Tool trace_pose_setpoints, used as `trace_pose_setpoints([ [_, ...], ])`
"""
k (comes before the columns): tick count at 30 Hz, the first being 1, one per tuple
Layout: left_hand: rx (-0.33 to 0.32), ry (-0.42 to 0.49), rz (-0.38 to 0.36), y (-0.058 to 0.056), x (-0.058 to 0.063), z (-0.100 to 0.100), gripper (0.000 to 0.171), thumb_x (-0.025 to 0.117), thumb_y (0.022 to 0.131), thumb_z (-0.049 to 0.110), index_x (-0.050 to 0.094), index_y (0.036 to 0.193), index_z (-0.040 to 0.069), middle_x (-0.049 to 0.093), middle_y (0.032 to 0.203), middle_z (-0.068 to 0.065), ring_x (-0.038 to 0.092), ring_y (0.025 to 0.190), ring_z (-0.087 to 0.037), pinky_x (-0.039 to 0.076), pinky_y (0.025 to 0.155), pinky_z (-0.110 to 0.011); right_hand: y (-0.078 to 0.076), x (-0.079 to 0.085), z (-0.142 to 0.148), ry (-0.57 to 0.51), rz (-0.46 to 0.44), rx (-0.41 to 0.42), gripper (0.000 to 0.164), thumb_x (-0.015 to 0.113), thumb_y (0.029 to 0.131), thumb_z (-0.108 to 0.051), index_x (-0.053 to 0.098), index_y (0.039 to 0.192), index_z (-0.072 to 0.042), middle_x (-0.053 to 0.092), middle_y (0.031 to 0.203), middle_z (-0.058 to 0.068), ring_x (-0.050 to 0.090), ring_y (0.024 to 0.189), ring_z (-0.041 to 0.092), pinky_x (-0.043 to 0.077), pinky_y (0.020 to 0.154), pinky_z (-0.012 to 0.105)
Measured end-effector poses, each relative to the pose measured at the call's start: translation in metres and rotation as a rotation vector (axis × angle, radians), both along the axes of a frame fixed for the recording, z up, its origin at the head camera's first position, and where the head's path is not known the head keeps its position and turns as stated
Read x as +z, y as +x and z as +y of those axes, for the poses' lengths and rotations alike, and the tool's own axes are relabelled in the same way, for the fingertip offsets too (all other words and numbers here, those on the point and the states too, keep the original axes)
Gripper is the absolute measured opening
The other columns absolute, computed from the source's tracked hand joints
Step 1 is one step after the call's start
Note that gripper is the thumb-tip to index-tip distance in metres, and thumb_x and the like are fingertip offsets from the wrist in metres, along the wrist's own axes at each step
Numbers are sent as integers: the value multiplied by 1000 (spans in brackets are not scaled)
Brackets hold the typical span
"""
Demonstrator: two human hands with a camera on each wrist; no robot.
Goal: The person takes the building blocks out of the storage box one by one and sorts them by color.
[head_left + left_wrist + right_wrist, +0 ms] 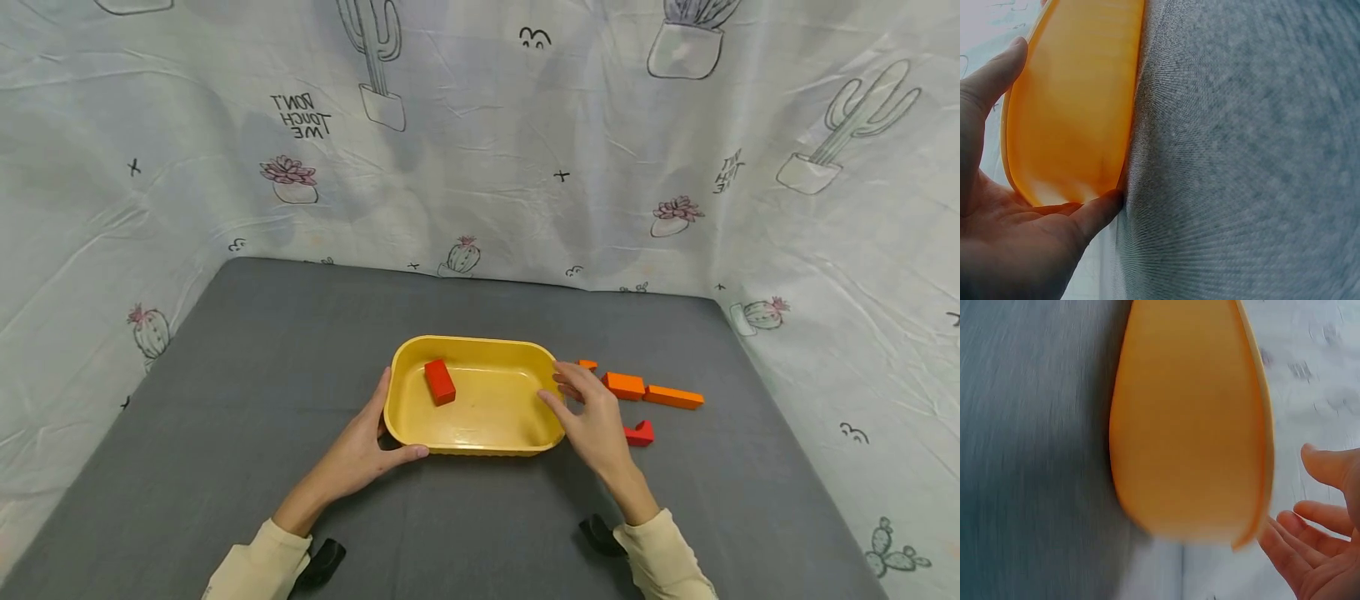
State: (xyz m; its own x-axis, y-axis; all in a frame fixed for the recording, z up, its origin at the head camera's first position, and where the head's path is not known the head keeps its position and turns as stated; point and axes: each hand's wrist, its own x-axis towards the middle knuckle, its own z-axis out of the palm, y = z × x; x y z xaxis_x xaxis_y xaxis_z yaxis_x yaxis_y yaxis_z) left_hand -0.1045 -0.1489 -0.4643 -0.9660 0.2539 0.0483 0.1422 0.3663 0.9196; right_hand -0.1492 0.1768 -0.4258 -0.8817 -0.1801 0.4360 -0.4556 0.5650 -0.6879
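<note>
A yellow plastic tub (491,417) with rounded corners sits on the grey table, and a red rectangular block (439,382) lies inside toward its left end. My left hand (356,454) grips the tub's left end. In the left wrist view, the thumb (1013,62) presses the rim while the other fingers wrap under the end wall. At the tub's right end is my right hand (596,421), its thumb and fingers spread apart over the rim and holding nothing. The right wrist view shows those fingers (1297,550) close beside the tub's rim.
Right of the tub lie an orange block (623,386), a longer orange bar (674,397) and a small orange piece (587,364). A red notched block (641,433) is partly behind the right hand. White cactus-print cloth (487,150) borders the table (315,325).
</note>
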Motion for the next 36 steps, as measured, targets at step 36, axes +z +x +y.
trace_pose_setpoints([
  [36,-5,-23,-8,1,3,0,123,82,78,42,-9,157,22,7,164,-9,42,136,-27,38,107,-45,-16,-6,-145,283,-380,-68,45,85,77,-32,71,107,-2,65,83,4,50,64,14,41,56,22],
])
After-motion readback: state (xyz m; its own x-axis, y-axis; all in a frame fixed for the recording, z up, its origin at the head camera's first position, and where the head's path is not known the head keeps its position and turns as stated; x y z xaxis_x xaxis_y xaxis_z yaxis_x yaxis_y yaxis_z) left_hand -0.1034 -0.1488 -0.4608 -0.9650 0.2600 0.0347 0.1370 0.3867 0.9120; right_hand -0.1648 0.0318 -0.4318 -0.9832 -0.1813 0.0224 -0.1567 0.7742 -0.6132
